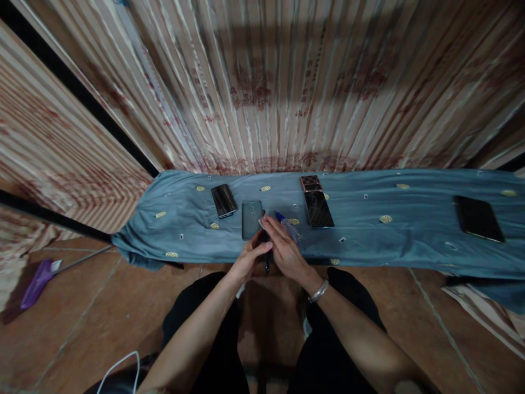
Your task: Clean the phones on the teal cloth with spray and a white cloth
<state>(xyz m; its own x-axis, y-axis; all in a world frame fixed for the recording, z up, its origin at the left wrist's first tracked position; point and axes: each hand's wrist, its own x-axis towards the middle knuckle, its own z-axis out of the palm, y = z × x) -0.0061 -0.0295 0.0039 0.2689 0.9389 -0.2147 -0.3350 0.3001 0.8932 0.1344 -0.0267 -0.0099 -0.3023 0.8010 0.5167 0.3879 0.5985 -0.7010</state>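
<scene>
My left hand is closed round a dark slim object seen nearly edge-on, which looks like a phone. Against its other side lies my right hand, fingers together and pressed over the top. A small pale bit shows at the right fingertips; I cannot make out what it is. Just beyond the left hand, a translucent phone case rests on the blue cloth. A clear bottle with a blue top lies right behind the right hand, partly covered by it.
A dark phone lies to the left. An unfolded flip phone is right of the bottle, and a black tablet-like device sits far right. Behind the bench hangs a striped curtain. A purple broom is on the floor at left.
</scene>
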